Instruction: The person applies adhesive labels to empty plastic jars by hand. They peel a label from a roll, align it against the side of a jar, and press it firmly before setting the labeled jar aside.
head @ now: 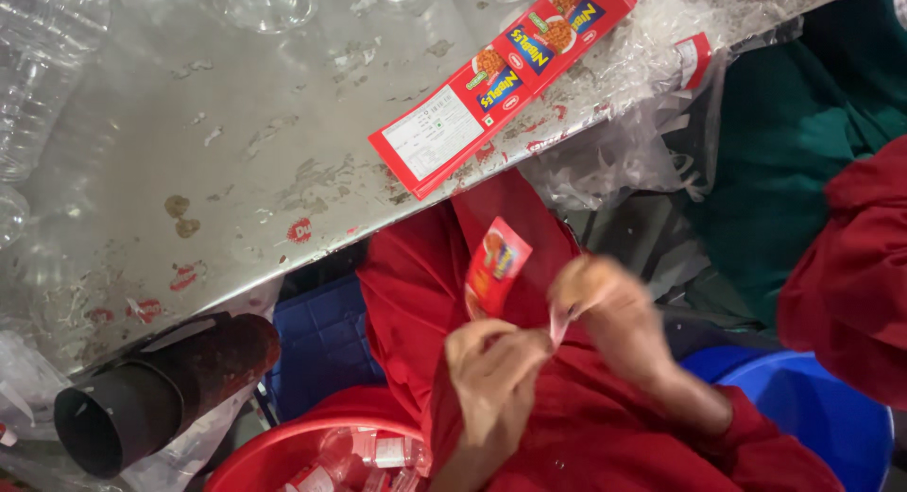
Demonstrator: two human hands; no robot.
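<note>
My left hand (496,364) holds a small red and yellow printed label (497,265) upright in front of my red clothing. My right hand (605,303) is just to its right, blurred, and pinches a thin pale strip (557,331) between the two hands. Whether that strip is part of the label I cannot tell. On the worn metal table (236,152) above lies a long red strip of the same kind of labels (501,76), running over the table's edge.
Clear plastic bottles (42,67) stand at the table's left and far edges. Crumpled clear film (642,133) hangs off the right edge. Below are a red tub (255,464) of small bottles, a black pipe (142,397), a blue crate (321,341) and a blue tub (812,397). A red sleeve (850,265) is at right.
</note>
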